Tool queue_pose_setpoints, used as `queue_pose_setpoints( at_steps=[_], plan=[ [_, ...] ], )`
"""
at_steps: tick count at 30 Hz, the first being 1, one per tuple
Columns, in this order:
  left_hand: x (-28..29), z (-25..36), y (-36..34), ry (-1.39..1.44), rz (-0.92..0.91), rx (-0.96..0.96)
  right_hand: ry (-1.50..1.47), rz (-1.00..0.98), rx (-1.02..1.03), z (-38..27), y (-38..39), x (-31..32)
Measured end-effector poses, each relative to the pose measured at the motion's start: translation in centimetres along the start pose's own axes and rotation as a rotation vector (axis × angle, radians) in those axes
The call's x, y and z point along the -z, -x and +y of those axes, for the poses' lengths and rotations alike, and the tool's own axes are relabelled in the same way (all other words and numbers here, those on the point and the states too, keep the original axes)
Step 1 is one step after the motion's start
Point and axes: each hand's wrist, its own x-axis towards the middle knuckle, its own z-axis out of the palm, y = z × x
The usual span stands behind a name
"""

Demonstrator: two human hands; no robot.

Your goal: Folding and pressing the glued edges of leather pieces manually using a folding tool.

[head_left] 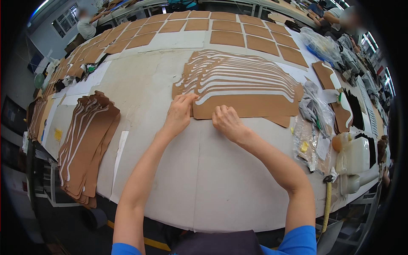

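Note:
A fanned stack of brown panels (246, 106) with wavy white strips along their upper edges lies in front of me. My left hand (180, 112) is closed at the left end of the nearest panel, its fingertips by the end of the white strip (246, 94). Along that panel's lower edge, my right hand (228, 122) has its fingers curled and pressed together on the brown material. Both thumbs are mostly hidden. The corner of another brown panel (278, 120) sticks out beneath the stack on the right.
Another pile of brown strip-edged panels (91, 144) lies at the left table edge. Rows of brown pieces (227, 38) cover the far side. On the right are a grey cloth (312, 104), plastic bags (318, 44), a whitish jug (355, 155) and a yellow hose (327, 202). People work farther off.

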Motion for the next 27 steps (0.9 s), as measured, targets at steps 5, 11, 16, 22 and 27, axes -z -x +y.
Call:
queue_pose_setpoints(
  at_steps=[5, 11, 16, 22, 27],
  plan=[
    [-1.9, -2.1, -3.5, 0.083, -0.14, 0.018, -0.559, 0.339, -0.219, 3.7, 1.3, -1.6],
    [-2.8, -1.9, -2.9, -0.053, -0.097, -0.067, -1.405, 0.416, -0.795, 14.8, 8.0, 0.7],
    [-2.4, 0.8, -3.2, 0.319, -0.061, 0.349, -1.466, 0.46, -0.728, 17.1, 10.9, 2.8],
    [-4.4, 4.8, -1.6, 0.684, 0.05, 0.444, -1.282, 0.336, -0.568, 10.7, 6.7, 1.8],
    [-5.1, 3.8, -1.9, 0.472, 0.158, 0.547, -1.085, 0.229, -0.46, 7.1, 3.1, 0.9]
  ],
)
